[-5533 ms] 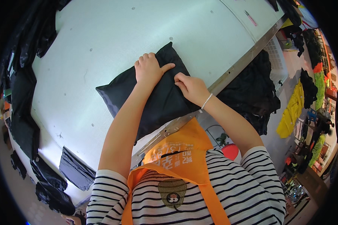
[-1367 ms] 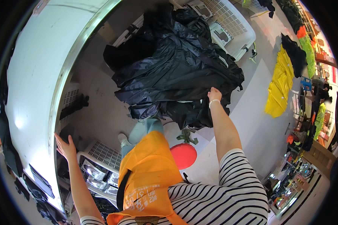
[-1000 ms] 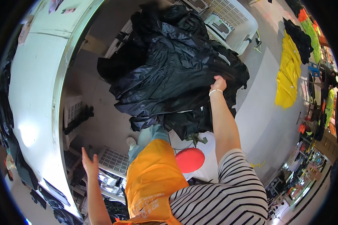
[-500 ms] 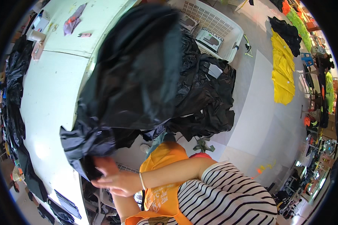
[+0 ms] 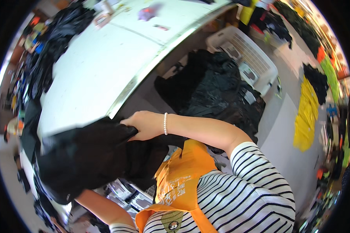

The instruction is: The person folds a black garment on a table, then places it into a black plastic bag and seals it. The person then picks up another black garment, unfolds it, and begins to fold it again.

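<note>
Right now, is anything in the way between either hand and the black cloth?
Nothing visible stands between the right hand and the black cloth: it grips the cloth directly. The cloth hides the left hand, beyond the left forearm, so I can't tell there.

We find room across the middle of the white flat-topped counter [image 5: 105,73]. Near end obstructed: loose black fabric [image 5: 85,155], bunched in the right grip [image 5: 144,125]. Past the counter's edge, a crumpled black fabric heap [image 5: 221,93] blocks us; between it and the long yellow cloth [image 5: 306,116], grey floor [image 5: 280,128] leaves a lane.
</note>
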Tool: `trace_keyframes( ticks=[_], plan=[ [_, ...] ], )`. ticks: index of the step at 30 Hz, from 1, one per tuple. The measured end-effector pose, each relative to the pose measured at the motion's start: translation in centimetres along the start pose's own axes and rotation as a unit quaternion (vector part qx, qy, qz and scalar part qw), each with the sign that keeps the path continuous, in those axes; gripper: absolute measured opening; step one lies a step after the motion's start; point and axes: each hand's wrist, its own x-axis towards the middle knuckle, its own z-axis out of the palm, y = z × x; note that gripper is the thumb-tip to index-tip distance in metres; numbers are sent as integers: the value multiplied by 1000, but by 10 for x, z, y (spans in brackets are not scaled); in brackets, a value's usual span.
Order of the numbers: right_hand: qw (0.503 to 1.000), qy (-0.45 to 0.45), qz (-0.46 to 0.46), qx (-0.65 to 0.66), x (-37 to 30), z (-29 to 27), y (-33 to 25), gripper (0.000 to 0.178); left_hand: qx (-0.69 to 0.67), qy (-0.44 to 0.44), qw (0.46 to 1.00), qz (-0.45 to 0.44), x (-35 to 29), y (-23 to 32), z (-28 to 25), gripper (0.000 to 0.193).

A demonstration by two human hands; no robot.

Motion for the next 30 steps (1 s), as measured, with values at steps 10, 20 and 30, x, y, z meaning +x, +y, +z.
trace_keyframes(
  ticks=[10,20,30],
  plan=[
    [784,164,-37,597,124,6,-65,45,241,-107,963,55,-100,-65,-4,65],
    [788,176,-157,569,156,117,-208,46,11,30,993,-113,-225,-137,3,96],
    [803,-593,19,-52,40,174,-185,73,104,-35,960,-258,-326,-174,-91,96]
  ],
)
